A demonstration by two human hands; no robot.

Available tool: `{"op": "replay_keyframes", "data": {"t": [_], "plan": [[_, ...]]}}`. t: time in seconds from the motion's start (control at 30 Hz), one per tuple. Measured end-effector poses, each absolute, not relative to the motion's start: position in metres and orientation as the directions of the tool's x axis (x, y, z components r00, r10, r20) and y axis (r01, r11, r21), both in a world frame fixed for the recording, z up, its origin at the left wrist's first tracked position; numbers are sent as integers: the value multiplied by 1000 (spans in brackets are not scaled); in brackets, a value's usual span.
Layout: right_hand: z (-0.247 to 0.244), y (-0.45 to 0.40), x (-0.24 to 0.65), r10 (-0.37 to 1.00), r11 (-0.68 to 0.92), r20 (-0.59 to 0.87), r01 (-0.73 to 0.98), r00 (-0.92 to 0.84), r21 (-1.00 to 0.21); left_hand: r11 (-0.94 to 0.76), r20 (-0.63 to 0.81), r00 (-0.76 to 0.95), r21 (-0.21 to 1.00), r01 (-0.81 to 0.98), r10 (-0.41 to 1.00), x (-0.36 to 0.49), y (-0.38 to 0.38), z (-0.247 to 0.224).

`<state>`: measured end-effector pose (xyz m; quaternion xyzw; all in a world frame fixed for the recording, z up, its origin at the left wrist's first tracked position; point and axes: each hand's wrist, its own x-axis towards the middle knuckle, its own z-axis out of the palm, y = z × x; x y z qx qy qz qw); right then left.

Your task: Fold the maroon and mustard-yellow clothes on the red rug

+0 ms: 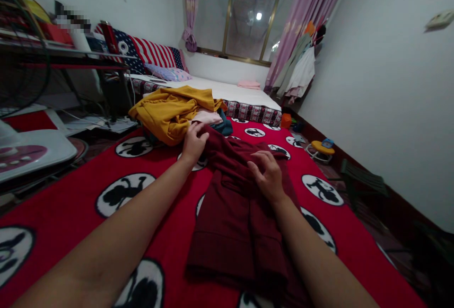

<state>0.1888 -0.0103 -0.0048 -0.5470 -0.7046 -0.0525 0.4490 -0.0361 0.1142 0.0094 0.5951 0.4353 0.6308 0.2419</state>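
Observation:
A dark maroon garment point(230, 213) lies partly folded and creased on a red blanket point(170, 232) printed with black-and-white round figures. At its far left end, my left hand point(193, 145) has a bit of the cloth between thumb and fingers. My right hand point(268, 175) rests over the garment's upper right part, fingers bent and apart, not closed on the fabric. Just beyond my left hand is a heap with a mustard-yellow garment point(170, 111), a pale pink cloth point(207, 117) and a dark teal cloth point(225, 126).
Behind stands a white-topped bed point(220, 88) with a pillow point(170, 72). To the left are a cluttered desk point(71, 55) and a white appliance point(39, 152). A yellow stool point(321, 148) and a dark green stool point(363, 178) stand along the right wall.

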Motion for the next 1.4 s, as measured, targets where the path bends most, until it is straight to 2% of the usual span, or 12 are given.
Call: {"op": "replay_keyframes", "data": {"t": [0.1,0.2,0.3,0.37,0.43,0.53,0.77,1.0,1.17,1.27,1.33,1.4], "plan": [[6,-22,171,827,427,510,854,-236,-297,-554,640,-18,679,482,768,-35,102,14],[8,-23,161,901,335,361,915,-242,-222,-646,707,119,548,532,697,-35,86,23],[6,-16,163,906,263,416,871,-76,-414,-758,635,418,499,420,649,-30,70,32],[4,-11,167,897,276,440,736,34,-618,-831,557,621,428,354,551,-22,60,33],[2,-8,171,910,288,405,562,92,-775,-878,509,716,301,373,478,-14,54,30],[0,-7,173,942,248,312,368,125,-896,-852,466,721,172,494,512,-8,54,20],[0,-6,175,960,185,215,170,180,-968,-828,447,705,184,530,550,-22,71,10],[3,-7,179,958,204,223,120,182,-972,-714,535,591,33,699,603,-29,72,20],[10,-11,180,965,189,208,127,160,-974,-624,626,448,79,778,638,-49,73,55],[16,-16,182,978,192,202,176,45,-966,-601,530,465,111,791,710,-63,69,79],[19,-19,184,978,189,160,255,-131,-948,-600,348,528,145,787,775,-72,64,90],[20,-21,184,949,175,68,335,-308,-926,-553,282,488,243,797,826,-81,59,97]]}}
